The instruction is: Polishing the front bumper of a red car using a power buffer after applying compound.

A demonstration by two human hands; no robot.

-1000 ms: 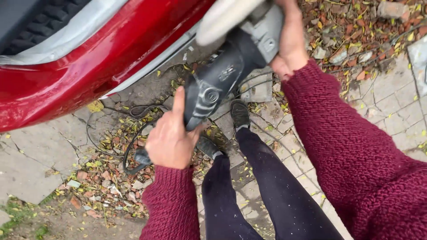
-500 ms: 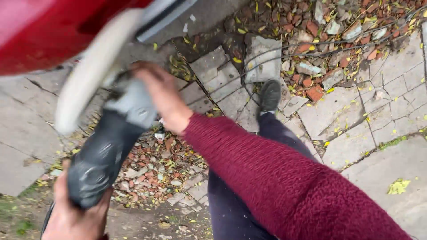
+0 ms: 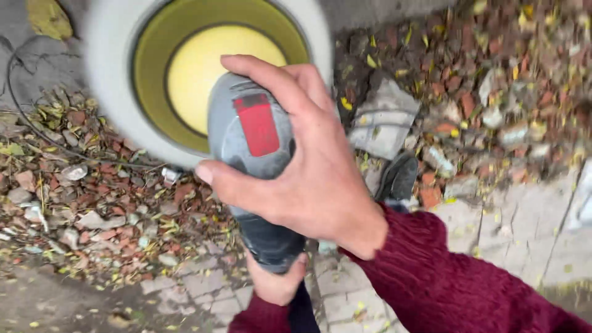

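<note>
Both hands grip the grey polisher [image 3: 256,179], the right hand [image 3: 302,166] clasping its head behind the pad [image 3: 203,74] to steady it, the left hand [image 3: 274,283] closed around its tail end.

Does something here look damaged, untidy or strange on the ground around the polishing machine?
Yes. The paving is broken: loose stone pieces and reddish rubble mixed with fallen leaves cover the ground. A thin dark cable trails through that debris at left. The polisher, held in both hands, looks intact.
</note>
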